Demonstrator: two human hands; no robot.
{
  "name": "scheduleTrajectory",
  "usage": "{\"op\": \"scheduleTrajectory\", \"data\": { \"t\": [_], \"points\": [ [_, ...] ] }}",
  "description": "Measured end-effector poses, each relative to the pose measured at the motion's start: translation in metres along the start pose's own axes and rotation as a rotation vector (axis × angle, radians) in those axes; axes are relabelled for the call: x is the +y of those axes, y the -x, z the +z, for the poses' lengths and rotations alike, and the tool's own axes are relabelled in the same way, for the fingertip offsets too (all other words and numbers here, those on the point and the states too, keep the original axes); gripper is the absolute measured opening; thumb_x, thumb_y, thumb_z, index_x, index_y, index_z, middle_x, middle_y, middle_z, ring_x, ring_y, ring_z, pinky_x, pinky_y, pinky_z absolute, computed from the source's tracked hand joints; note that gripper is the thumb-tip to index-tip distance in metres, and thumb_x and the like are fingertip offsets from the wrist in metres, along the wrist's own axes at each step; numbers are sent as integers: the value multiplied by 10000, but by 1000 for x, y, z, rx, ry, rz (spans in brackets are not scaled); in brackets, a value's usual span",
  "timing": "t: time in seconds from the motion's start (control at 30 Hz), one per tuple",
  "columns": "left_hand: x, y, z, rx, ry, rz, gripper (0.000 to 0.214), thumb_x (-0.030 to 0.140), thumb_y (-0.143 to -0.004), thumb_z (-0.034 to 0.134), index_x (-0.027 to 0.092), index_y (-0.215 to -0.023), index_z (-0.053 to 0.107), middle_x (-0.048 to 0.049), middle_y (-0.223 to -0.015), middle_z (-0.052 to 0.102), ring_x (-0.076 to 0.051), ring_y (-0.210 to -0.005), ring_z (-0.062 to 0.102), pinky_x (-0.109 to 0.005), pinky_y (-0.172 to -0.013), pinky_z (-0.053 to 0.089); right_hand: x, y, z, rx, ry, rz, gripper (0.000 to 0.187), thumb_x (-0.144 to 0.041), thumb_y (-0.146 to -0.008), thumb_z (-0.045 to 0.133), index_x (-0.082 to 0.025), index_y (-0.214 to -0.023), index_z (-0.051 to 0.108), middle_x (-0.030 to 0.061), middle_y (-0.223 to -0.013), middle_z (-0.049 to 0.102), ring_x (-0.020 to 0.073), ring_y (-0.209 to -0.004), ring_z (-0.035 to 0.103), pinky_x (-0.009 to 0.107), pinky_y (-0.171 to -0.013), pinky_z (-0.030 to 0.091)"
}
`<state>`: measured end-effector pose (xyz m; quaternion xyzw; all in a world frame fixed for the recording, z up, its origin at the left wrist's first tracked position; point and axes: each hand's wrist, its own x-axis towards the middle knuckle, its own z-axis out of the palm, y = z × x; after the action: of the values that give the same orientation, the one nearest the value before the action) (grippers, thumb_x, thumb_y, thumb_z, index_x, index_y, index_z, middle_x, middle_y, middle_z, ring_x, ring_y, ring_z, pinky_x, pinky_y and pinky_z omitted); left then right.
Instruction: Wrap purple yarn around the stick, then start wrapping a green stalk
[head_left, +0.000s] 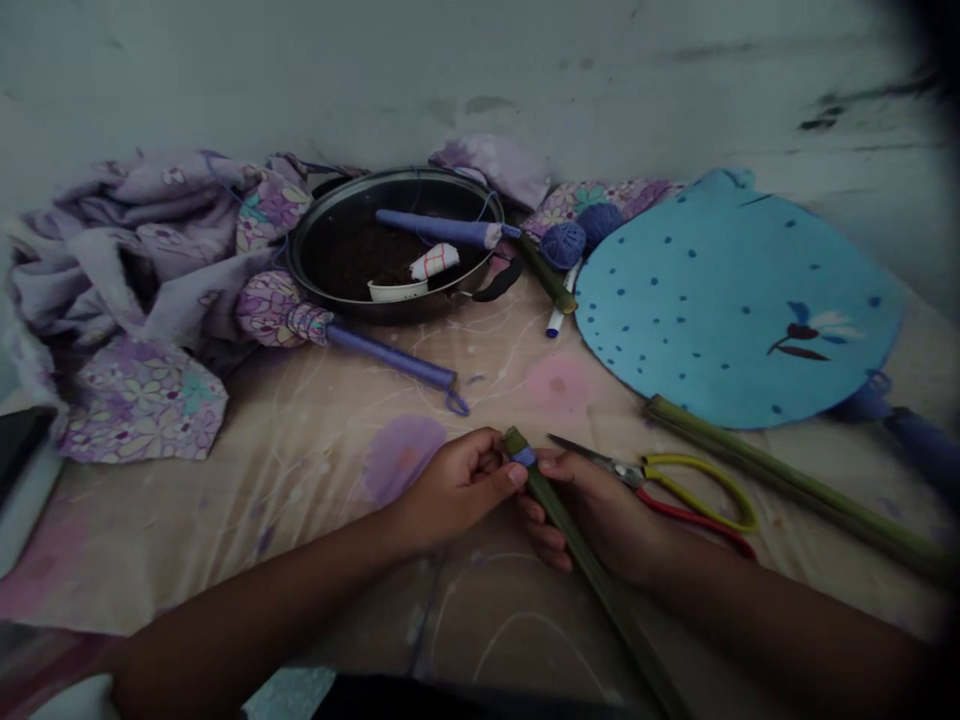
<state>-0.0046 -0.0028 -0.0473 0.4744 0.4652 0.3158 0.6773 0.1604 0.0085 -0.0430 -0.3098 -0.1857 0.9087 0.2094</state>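
Note:
A long green bamboo stick point(577, 545) slants from the front edge up to the middle of the table. Near its upper end sits a narrow blue band point(524, 456), which looks like wound yarn. My left hand point(461, 490) is closed in a pinch at that end, its thumb against the stick beside the band. From the other side my right hand point(600, 510) grips the stick just below the band, fingers curled beneath. Scissors point(637, 475) with yellow and red handles lie slightly spread beside my right hand.
A dark pan point(337, 290) holds a blue-wrapped stick point(435, 228). Purple floral cloth point(142, 390) is heaped left, near a cloth-headed, blue-wrapped handle point(394, 356). Right are blue yarn balls point(562, 245), a marker point(561, 305), a round blue fan-like piece point(720, 310) and another bamboo stick point(787, 480).

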Motion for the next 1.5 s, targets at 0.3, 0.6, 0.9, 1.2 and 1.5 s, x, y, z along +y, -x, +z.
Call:
{"op": "scheduleTrajectory", "data": {
  "t": [0.3,0.6,0.9,1.2,1.5],
  "points": [
    [0,2,1,-34,56,39,362,458,-763,604,129,-866,496,-5,-720,563,-93,-664,543,-223,-616,403,2,1,11,182,127,41,252,-384,-735,465,-164,-612,486,-48,-442,428,47,-288,335,158,-264,291],
    [1,1,-2,-68,122,54,284,392,-797,584,137,-878,488,-13,-695,597,-113,-645,587,-240,-618,423,-9,5,12,224,281,59,199,-357,-727,530,-158,-736,541,8,-612,582,119,-465,541,243,-408,464],
    [0,-4,2,50,21,99,289,424,-784,574,151,-837,493,-12,-692,587,-123,-649,568,-246,-598,403,0,-1,16,353,188,-47,174,-339,-700,528,-177,-756,498,-30,-574,512,67,-417,433,159,-336,305],
    [-1,-7,6,91,84,129,287,406,-792,582,135,-849,504,0,-669,567,-102,-610,557,-237,-588,417,-5,-7,19,334,156,-25,188,-338,-765,420,-174,-692,476,-40,-510,436,54,-361,357,157,-310,227],
    [-7,-8,6,44,254,129,313,419,-799,583,163,-890,427,33,-618,562,-113,-504,594,-244,-503,474,-5,-13,25,363,187,-99,185,-318,-740,442,-162,-666,506,-21,-519,485,78,-394,422,191,-355,342]
  ]
}}
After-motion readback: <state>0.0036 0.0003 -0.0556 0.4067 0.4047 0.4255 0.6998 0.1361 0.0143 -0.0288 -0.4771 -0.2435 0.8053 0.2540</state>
